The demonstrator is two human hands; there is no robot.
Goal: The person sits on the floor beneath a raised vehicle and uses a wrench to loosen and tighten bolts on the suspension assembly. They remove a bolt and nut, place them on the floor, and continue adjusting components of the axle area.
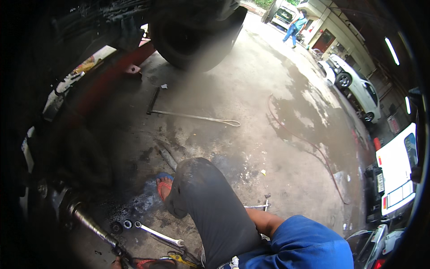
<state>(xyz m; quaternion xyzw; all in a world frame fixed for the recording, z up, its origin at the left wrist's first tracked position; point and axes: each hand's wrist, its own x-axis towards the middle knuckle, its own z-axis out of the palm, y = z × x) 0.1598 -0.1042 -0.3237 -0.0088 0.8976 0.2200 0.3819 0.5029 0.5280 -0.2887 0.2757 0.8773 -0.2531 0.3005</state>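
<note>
At the lower left edge, part of my left hand (115, 262) is by the dark end of a metal shaft (93, 225); its fingers are too hidden to read. Two rings (127, 223) and a steel combination wrench (156, 233) lie beside the shaft, with yellow-handled tools (177, 258) below. My bent leg (206, 201) in dark trousers and a sandalled foot (163, 188) fill the lower middle. My right forearm runs behind the knee; that hand is hidden.
A dark tyre (197, 40) and red beam (98, 89) are above. A long bar (192, 115), a metal pipe (165, 157), a hose (322, 152) and a cross-shaped tool (266, 205) lie on the floor. White vehicles (371, 98) stand right; a person (295, 29) walks behind.
</note>
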